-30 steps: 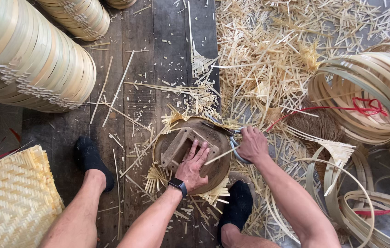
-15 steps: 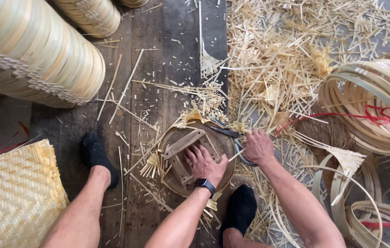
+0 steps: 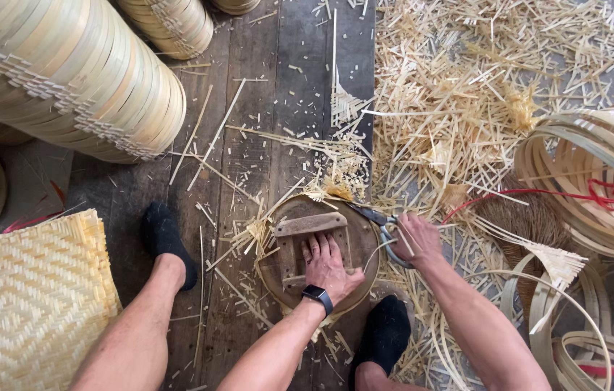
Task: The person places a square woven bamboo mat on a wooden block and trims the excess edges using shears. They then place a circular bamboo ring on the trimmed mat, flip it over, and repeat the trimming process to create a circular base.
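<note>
A round wooden disc [image 3: 319, 250] is seen on the dark plank floor [image 3: 263, 108], between two black-socked feet. The left hand [image 3: 330, 266] is pressed flat on it, fingers spread over its wooden crosspieces. Just right of the disc, the right hand [image 3: 417, 237] is closed around the handles of metal shears [image 3: 378, 221]. Bamboo offcuts [image 3: 466, 87] are scattered to the far right.

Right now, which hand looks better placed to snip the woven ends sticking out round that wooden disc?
Probably the right hand: it already grips the scissors at the round wooden disc's edge. The left hand lies flat on the disc, pressing it down.
</note>
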